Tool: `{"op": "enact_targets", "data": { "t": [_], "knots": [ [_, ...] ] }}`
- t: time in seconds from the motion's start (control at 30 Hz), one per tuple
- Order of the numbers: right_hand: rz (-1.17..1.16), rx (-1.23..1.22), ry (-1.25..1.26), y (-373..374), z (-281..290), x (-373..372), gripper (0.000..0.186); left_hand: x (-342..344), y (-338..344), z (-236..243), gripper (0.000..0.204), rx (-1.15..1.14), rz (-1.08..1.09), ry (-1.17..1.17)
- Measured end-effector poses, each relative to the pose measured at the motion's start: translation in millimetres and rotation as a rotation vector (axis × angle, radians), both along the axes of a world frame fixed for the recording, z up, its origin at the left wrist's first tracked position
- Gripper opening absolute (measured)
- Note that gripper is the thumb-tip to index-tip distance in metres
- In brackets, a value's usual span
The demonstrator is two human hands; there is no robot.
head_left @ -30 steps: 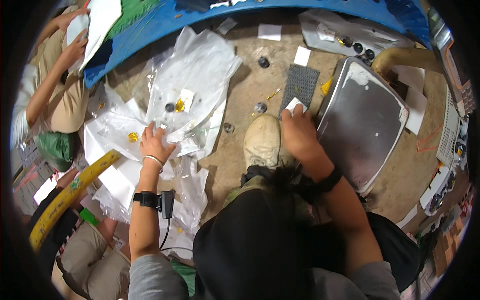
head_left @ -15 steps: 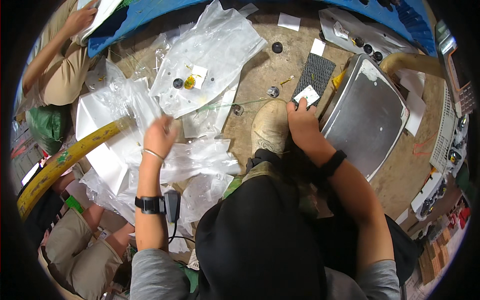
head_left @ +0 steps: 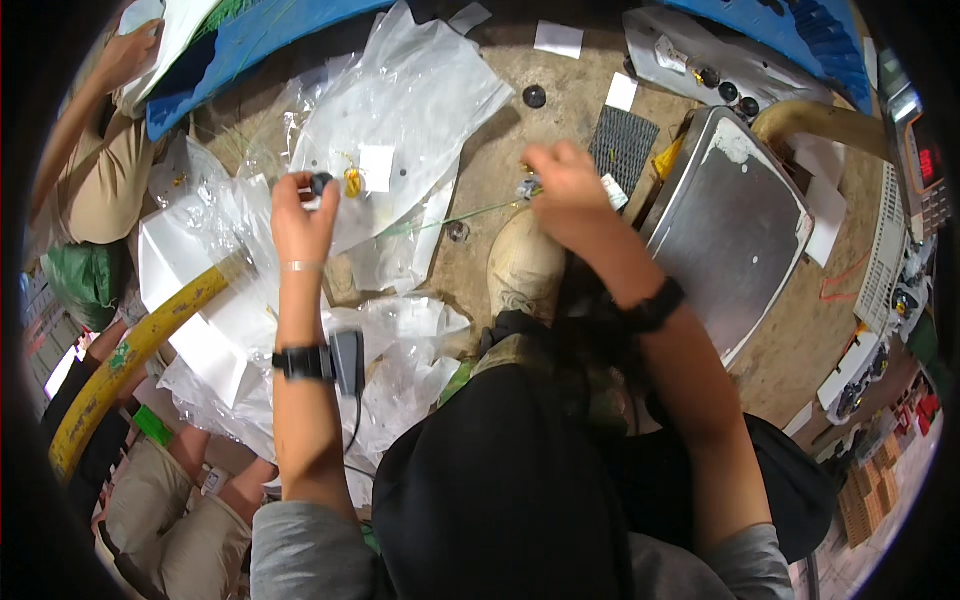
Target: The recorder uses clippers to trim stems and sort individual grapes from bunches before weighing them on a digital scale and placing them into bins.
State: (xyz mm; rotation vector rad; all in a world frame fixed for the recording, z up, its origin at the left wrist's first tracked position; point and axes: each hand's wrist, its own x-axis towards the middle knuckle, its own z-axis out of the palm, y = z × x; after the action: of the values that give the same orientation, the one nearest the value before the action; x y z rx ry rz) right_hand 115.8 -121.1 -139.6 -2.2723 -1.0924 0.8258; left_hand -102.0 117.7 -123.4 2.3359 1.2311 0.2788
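My left hand (head_left: 303, 225) is over the white plastic sheeting, its thumb and fingers closed around a small black ball (head_left: 320, 184). Just right of that ball lie a gold-yellow trinket (head_left: 352, 181) and a square white paper (head_left: 377, 168). My right hand (head_left: 572, 205) hangs above the floor beyond my shoe, fingers bent together, with a small yellow piece (head_left: 528, 168) at the fingertips. Directly below those fingertips a clear greyish ball (head_left: 526, 188) rests on the floor. Partly covered by this hand, a white card (head_left: 614, 192) lies at the near end of a dark ribbed mat (head_left: 624, 148).
To the right stands a scale with a worn metal platform (head_left: 728, 235). A yellow pipe (head_left: 140, 350) curves across the left side. Another black ball (head_left: 535, 96) and a clear one (head_left: 458, 231) lie on the floor. Another person's hand (head_left: 128, 55) is at far left.
My left hand has moved forward and closed on the black ball beside the gold trinket. My right hand has lifted off the white card and swung left, over the yellow piece on the floor.
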Motion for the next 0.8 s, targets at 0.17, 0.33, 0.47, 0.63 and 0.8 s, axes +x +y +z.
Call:
{"op": "enact_targets", "data": {
  "t": [0.17,0.33,0.47,0.63,0.8],
  "knots": [
    [0.071,-0.051,-0.252,13.0,-58.7,-29.8,0.039,42.5,-113.1,27.4,0.032,-0.555,-0.28,0.148],
    [-0.003,-0.055,0.024,31.0,-38.3,-12.4,0.041,15.6,-133.4,-28.4,0.038,-0.175,-0.464,0.221],
    [-0.002,0.199,-0.178,52.4,-24.6,42.3,0.035,14.8,-156.9,-54.1,0.024,-0.066,-0.383,0.16],
    [0.062,-0.16,-0.185,68.6,-43.3,70.1,0.043,40.3,-164.0,-61.8,0.037,-0.242,-0.354,0.14],
    [-0.089,0.094,0.375,35.5,-52.4,65.6,0.039,35.5,-147.2,-34.0,0.042,-0.379,-0.316,-0.263]
  ]
}}
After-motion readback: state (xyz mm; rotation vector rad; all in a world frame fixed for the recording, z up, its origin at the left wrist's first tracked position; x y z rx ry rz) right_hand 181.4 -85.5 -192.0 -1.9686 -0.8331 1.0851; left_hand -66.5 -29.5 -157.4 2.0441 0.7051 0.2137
